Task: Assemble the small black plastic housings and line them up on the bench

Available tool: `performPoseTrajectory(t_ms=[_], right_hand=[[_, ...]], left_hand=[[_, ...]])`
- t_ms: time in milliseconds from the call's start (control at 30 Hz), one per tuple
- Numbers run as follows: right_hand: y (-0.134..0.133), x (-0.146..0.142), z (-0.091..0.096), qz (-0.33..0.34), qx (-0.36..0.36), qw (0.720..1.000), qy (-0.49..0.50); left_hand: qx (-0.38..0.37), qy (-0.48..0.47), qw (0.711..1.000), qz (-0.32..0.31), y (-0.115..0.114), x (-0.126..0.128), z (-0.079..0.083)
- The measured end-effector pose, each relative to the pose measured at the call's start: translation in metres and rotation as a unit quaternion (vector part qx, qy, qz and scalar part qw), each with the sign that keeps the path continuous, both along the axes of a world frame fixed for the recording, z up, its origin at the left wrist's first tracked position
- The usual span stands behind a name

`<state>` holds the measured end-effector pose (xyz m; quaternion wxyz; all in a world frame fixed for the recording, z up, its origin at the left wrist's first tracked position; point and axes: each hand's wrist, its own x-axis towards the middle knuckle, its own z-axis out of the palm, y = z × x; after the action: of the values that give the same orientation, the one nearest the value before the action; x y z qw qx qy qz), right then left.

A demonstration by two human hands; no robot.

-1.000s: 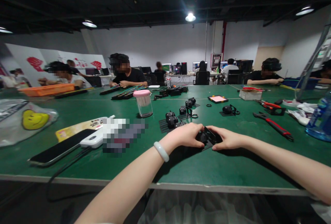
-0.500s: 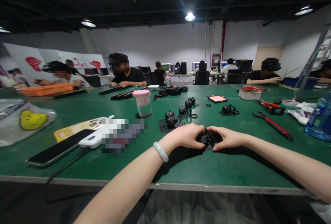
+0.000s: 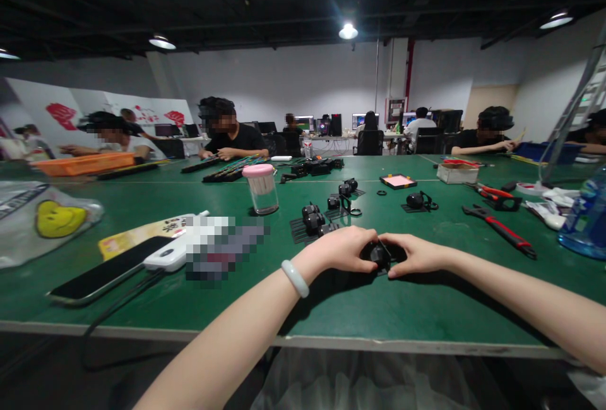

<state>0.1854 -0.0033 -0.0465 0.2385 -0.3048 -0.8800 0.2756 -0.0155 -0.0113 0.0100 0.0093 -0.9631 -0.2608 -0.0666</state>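
Between our left hand (image 3: 348, 249) and right hand (image 3: 415, 254), both gripping it, a black part (image 3: 378, 254) sat at the green table (image 3: 426, 309) — apparently being adjusted, calling for steady fingertips next. Similar black parts (image 3: 312, 218) lay beyond.

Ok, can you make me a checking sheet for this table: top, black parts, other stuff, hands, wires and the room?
Surface: green tabletop, light front edge.
Job's things: one black part between the hands; other black parts lie beyond.
Clutter: pink-lidded jar, phone, wrench, blue bottle.
Hands: left hand and right hand hold the black part; some fingers hidden.
Cables: dark cable hangs over the front edge near the phone.
Surroundings: seated people beyond; lit ceiling lamp.
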Motion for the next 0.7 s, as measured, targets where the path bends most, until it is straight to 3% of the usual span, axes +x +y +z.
performPoseTrajectory(t_ms=[467,700], right_hand=[[-0.001,-0.001,-0.002,-0.027,0.035,0.999,-0.023],[-0.004,-0.003,-0.001,-0.051,0.073,0.995,-0.036]], left_hand=[[-0.099,-0.101,0.987,0.073,0.000,0.003,-0.011],[-0.154,-0.172,0.971,0.063,0.006,0.006,-0.023]])
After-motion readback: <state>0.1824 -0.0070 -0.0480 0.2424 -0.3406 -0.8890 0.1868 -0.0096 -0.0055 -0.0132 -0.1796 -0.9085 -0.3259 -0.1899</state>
